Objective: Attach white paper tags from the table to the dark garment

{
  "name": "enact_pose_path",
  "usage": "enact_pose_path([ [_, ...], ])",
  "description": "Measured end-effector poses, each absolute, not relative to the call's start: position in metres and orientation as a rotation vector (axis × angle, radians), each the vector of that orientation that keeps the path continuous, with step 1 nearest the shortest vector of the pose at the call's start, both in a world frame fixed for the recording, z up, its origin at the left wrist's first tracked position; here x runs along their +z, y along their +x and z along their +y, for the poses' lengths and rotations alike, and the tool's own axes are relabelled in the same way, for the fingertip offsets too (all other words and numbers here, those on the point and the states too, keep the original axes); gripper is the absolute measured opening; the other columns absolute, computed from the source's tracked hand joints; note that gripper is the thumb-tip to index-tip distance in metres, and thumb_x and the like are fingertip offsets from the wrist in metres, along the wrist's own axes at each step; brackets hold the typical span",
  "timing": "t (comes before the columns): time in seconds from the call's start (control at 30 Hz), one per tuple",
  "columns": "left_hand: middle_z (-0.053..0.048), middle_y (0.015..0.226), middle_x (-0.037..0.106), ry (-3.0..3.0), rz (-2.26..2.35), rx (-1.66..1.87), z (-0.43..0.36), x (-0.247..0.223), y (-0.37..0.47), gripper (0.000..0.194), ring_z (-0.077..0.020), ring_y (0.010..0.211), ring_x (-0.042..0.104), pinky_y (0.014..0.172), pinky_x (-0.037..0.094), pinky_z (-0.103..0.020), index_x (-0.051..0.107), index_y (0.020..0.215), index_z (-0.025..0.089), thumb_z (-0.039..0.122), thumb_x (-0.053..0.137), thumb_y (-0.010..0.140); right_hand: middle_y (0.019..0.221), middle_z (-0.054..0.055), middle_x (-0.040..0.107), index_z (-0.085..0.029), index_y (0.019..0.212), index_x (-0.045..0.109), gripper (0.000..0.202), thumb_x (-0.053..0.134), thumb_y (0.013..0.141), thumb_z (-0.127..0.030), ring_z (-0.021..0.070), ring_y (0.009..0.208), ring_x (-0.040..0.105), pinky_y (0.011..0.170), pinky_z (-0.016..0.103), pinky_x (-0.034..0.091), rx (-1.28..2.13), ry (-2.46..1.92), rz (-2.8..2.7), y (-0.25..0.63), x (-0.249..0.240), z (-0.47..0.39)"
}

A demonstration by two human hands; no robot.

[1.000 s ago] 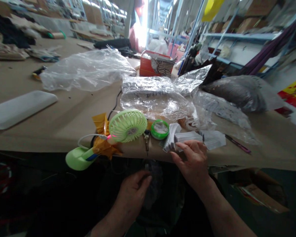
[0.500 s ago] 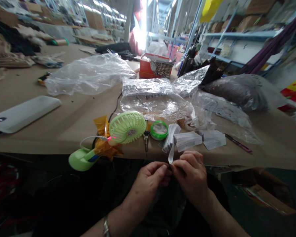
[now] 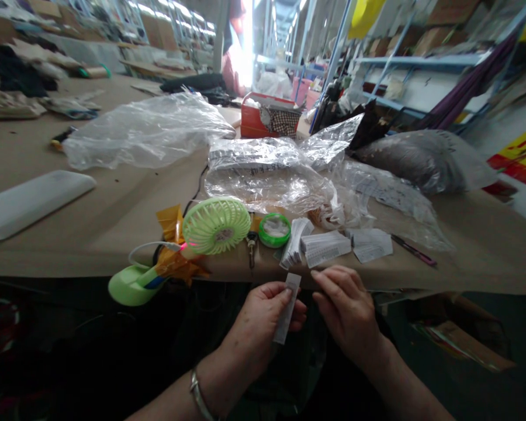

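My left hand [image 3: 263, 310] pinches a narrow white label [image 3: 287, 310] between thumb and fingers, just in front of the table edge. The strip stands tilted, its top toward the table. To its right, my right hand [image 3: 348, 307] has thumb and fingers apart with nothing visible between them. Beyond the fingertips lie a fanned stack of printed labels [image 3: 326, 248], another label stack [image 3: 296, 241] to its left and a third stack [image 3: 371, 244] to its right. A green round container [image 3: 274, 230] with pale contents sits beside them.
A green fan [image 3: 217, 226] is taped at the table edge, left of a small metal tool [image 3: 251, 251]. A pink-handled cutter [image 3: 414, 250] lies at the right. Clear plastic bags [image 3: 267, 175] and a red box [image 3: 252, 120] stand farther back. A white case [image 3: 35, 202] lies left.
The white label, earlier held by both hands at their meeting fingertips, is now in my left hand alone. My right hand has come away and opened. The view has shifted slightly.
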State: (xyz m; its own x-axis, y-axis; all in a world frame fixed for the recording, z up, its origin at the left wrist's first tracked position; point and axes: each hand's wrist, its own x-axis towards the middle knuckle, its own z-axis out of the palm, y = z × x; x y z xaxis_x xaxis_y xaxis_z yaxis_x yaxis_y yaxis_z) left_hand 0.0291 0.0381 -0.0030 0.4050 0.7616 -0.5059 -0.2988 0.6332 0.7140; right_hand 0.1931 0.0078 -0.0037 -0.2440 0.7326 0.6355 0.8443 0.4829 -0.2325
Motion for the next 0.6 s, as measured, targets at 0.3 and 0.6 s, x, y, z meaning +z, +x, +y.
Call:
enact_pose_path([
  [0.3, -0.007, 0.069, 0.068, 0.579, 1.018, 0.637, 0.034, -0.004, 0.033, 0.013, -0.0125, 0.058, 0.063, 0.056, 0.050, -0.023, 0.063, 0.085, 0.010, 0.021, 0.062, 0.080, 0.102, 0.008, 0.070, -0.019, 0.105, 0.067, 0.022, 0.053, 0.088, -0.015, 0.0232, 0.100, 0.059, 0.090, 0.041, 0.048, -0.448, -1.431, -1.977, 0.221, -0.032, 0.031],
  [0.6, -0.009, 0.072, 0.069, 0.481, 0.963, 0.606, 0.036, 0.003, 0.035, 0.013, -0.0128, 0.056, 0.063, 0.055, 0.050, -0.024, 0.066, 0.085, 0.009, 0.020, 0.058, 0.081, 0.093, 0.006, 0.069, -0.023, 0.092, 0.066, 0.017, 0.056, 0.084, -0.012, 0.0217, 0.098, 0.062, 0.084, 0.040, 0.051, -0.178, -1.230, -1.840, 0.217, -0.017, 0.022],
])
